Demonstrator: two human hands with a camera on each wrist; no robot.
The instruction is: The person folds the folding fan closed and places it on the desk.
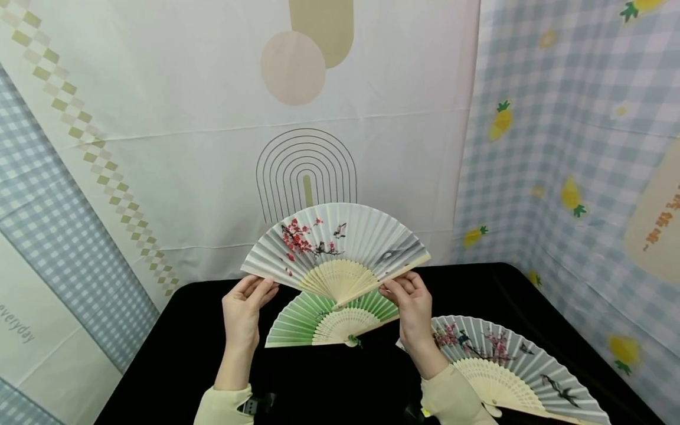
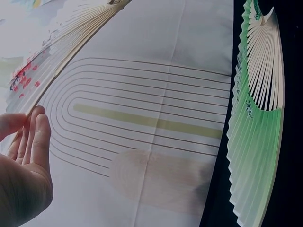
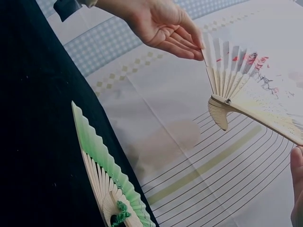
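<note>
A white paper fan (image 1: pixel 334 242) painted with red blossoms and birds is spread wide and held up above the black table (image 1: pixel 180 360). My left hand (image 1: pixel 257 284) pinches the end of its left guard between thumb and nearly straight fingers (image 2: pixel 40 135). My right hand (image 1: pixel 395 286) pinches the right guard near its outer end. The right wrist view shows the fan's pivot (image 3: pixel 226 101) and the left hand (image 3: pixel 189 45) at the outer rib. A green fan (image 1: pixel 319 321) lies spread on the table just under the white one.
A third spread fan (image 1: pixel 510 366) with pink blossoms lies on the table at the right, beside my right forearm. Patterned cloth backdrops (image 1: pixel 372 118) close off the back and both sides. The table's right edge (image 1: pixel 563 330) runs close to the right cloth.
</note>
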